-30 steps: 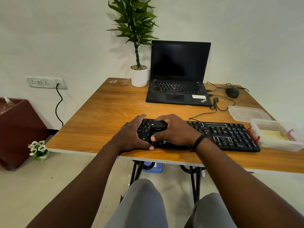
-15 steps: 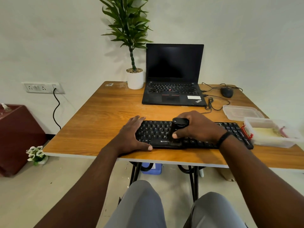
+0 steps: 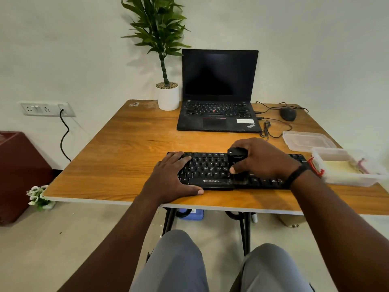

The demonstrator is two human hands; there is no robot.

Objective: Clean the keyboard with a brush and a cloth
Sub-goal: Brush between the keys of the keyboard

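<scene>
Pale plaster wall behind, with a socket strip [image 3: 47,109] at left and a black cable hanging from it. Wooden table [image 3: 126,157] in front, seen from a seated position, grey-trousered knees below its near edge. Black keyboard [image 3: 208,169] lying along the near side of the table, lettered ZEBRONICS on its front rim. Left hand [image 3: 171,178] spread flat over the keyboard's left end, fingers straight on the keys, thumb stretched along the table just before the front rim. Right hand [image 3: 263,159] curled round a black brush [image 3: 236,163], held upright over the middle of the keyboard, bristles down on the front rows of keys; dark band on that wrist. At the far side, an open black laptop [image 3: 219,91] with a dark screen, a potted plant [image 3: 164,60] in a white pot just left of it, a black mouse [image 3: 288,114] and loose wires to its right. Near the right edge, a clear plastic box [image 3: 349,169] with red clips, touching the keyboard's right end or nearly so, its lid [image 3: 307,141] lying behind it.
</scene>
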